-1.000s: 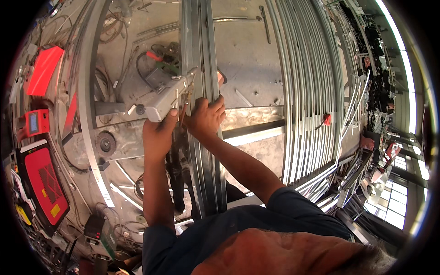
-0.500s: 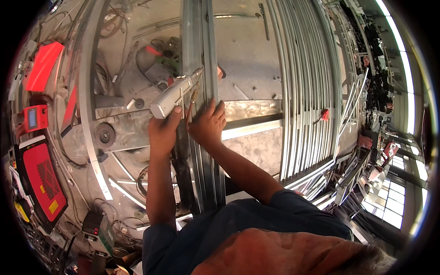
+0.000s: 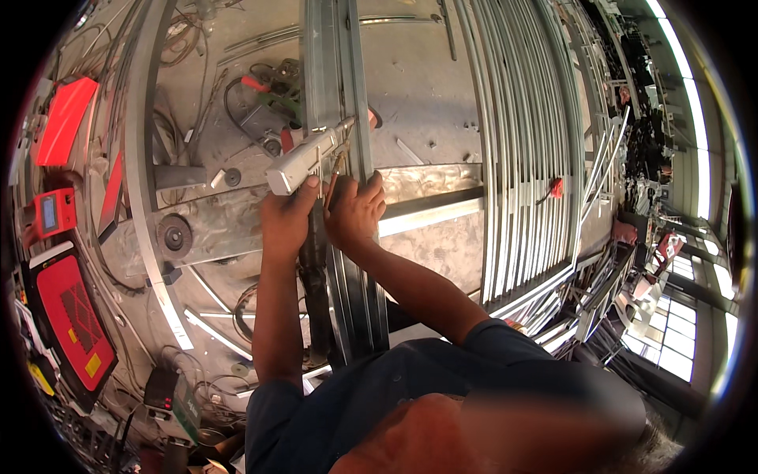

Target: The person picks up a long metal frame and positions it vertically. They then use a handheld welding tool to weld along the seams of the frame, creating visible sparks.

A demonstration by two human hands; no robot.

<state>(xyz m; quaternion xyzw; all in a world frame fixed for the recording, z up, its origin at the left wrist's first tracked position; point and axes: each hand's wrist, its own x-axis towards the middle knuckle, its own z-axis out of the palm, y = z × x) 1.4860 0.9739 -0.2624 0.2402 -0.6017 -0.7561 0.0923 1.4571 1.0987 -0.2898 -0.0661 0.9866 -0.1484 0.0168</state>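
My left hand (image 3: 286, 217) is closed round the lower part of a grey, box-bodied welding gun (image 3: 296, 164). The gun's narrow nozzle slants up and right, its tip over the channel of a long steel profile (image 3: 322, 79) running away from me. A thin copper-coloured tube (image 3: 332, 189) lies beside the nozzle, between my hands. My right hand (image 3: 355, 212) rests on the steel profile with its fingers apart, close to the tube. Whether its thumb touches the tube I cannot tell. A thick dark hose (image 3: 313, 292) hangs below my left hand.
Several parallel metal bars (image 3: 525, 142) lie to the right, with a red clip-like item (image 3: 557, 188) on them. A bright crossbar (image 3: 434, 217) joins from the right. A grinding disc (image 3: 174, 235), a red meter (image 3: 55, 212) and a red-topped machine (image 3: 75, 320) are at left.
The gun's nozzle tip sits slightly further right along the profile. My right hand's fingers have shifted a little, and the whole view has moved slightly.
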